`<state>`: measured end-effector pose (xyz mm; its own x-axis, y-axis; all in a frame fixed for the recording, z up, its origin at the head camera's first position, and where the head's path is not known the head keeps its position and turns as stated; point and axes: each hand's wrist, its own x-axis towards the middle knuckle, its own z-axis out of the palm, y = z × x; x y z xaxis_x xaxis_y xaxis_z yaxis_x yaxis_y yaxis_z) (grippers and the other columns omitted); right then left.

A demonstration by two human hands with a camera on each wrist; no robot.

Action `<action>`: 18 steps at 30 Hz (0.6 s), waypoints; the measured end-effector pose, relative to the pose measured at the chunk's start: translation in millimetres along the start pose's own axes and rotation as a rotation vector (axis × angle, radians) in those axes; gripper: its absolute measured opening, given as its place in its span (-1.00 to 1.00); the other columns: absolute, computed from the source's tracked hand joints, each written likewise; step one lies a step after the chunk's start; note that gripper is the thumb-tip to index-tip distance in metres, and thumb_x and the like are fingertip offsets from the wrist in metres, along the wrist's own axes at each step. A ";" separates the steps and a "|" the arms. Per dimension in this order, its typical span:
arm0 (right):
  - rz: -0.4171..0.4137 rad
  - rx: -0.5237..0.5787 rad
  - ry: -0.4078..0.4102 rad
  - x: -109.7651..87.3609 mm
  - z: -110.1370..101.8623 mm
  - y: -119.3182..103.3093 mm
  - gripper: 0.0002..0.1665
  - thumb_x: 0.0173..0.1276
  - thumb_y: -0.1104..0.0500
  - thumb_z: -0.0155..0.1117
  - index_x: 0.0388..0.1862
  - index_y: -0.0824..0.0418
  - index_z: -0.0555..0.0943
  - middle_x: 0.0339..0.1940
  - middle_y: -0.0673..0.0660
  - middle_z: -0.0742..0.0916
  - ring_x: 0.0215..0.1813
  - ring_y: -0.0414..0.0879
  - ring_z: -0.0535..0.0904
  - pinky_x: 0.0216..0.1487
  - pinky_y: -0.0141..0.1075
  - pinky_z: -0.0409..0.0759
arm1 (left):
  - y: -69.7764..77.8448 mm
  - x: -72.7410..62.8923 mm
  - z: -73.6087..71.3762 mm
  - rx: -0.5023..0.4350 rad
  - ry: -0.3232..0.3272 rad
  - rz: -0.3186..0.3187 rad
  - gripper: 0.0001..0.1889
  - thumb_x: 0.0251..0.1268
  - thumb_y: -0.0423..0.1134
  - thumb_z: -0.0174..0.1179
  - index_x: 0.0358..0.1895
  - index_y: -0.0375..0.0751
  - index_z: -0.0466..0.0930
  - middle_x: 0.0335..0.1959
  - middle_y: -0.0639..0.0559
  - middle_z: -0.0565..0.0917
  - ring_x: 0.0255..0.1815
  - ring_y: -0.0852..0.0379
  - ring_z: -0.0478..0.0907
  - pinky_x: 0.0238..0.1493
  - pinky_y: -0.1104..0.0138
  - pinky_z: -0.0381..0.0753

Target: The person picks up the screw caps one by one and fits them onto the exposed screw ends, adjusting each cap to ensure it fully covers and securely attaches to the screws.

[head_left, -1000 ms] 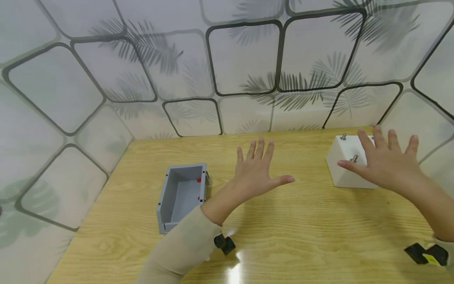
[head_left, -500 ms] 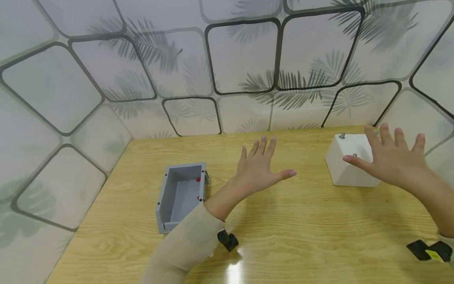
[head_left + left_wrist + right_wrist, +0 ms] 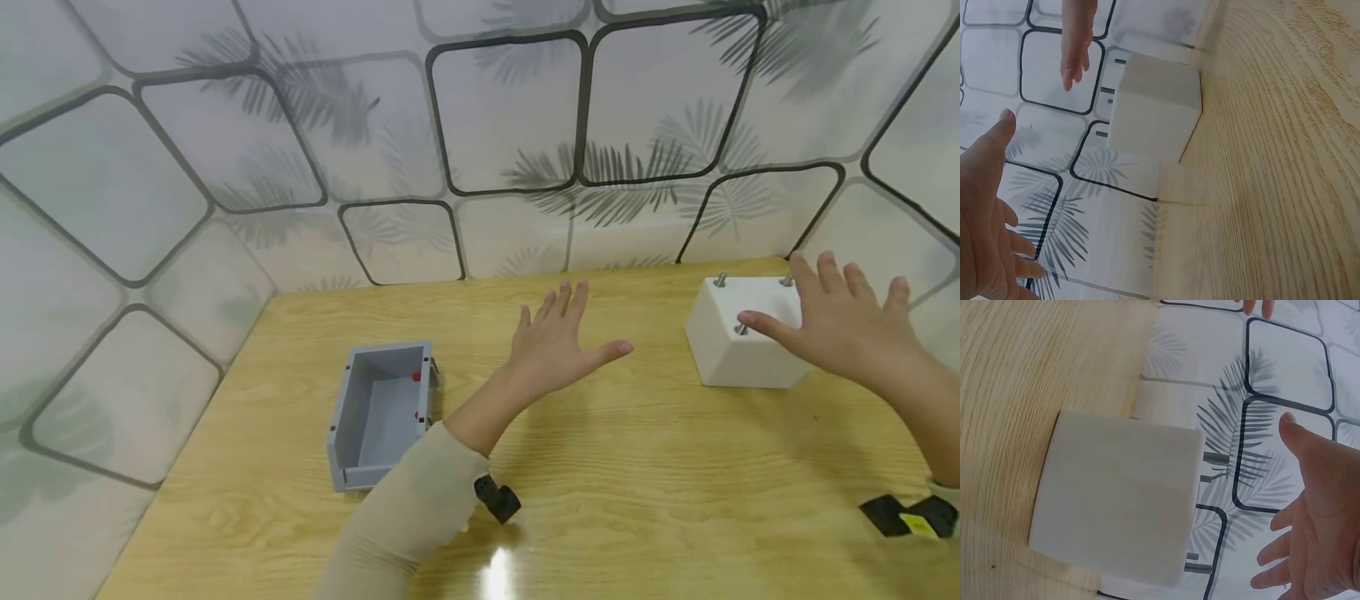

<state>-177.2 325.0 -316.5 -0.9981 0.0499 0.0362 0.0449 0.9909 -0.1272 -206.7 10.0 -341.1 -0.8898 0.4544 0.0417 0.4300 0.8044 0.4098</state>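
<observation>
My left hand [image 3: 551,342] hovers above the middle of the table, fingers spread and holding nothing. Off to the right, my right hand [image 3: 855,325] is likewise spread and bare, above and partly in front of a white block [image 3: 750,342]. Metal threaded studs [image 3: 721,281] stick up from the block's top; the right wrist view shows several of these studs [image 3: 1216,458] in profile. A gap separates the right hand from the block [image 3: 1116,500] there. Left of my left forearm lies a grey open-topped bin [image 3: 386,417], with small red pieces [image 3: 417,377] at its right inner side.
The wood-grain table [image 3: 637,500] runs back to a wall [image 3: 510,108] covered with a leaf-and-frame pattern. A black wrist device [image 3: 497,498] sits at the left cuff, another black device [image 3: 907,517] at the right cuff.
Both hands have drifted slightly right and up in the head view, fingers still spread. The bin and block have not moved on the table; the view itself has shifted a little.
</observation>
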 end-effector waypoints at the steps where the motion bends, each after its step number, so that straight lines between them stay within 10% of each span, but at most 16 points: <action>1: -0.001 0.004 0.000 0.2 -0.9 -0.5 0.29 0.25 -0.54 -0.16 0.49 0.38 -0.32 0.41 0.59 -0.20 0.39 0.56 -0.28 0.22 0.47 -0.53 | -0.4 0.6 0.2 -0.009 0.002 0.001 0.02 0.16 0.50 -0.13 0.52 0.05 -0.35 0.54 -0.05 -0.14 0.54 0.00 -0.19 0.47 -0.16 -0.22; 18: 0.013 0.051 0.053 9.4 -4.6 14.3 0.13 0.38 -0.42 -0.23 0.46 0.47 -0.16 0.36 0.62 0.12 0.22 0.62 0.07 0.15 0.50 0.04 | -1.9 7.7 6.0 -0.201 -0.003 -0.013 -0.03 0.20 0.47 -0.15 0.52 0.10 -0.35 0.54 0.01 -0.08 0.52 -0.03 -0.04 0.41 -0.12 0.11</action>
<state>-185.7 340.3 -313.5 -0.9938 0.0703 0.0864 0.0541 0.9826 -0.1778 -213.5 14.2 -347.0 -0.8942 0.4465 0.0324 0.3794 0.7176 0.5841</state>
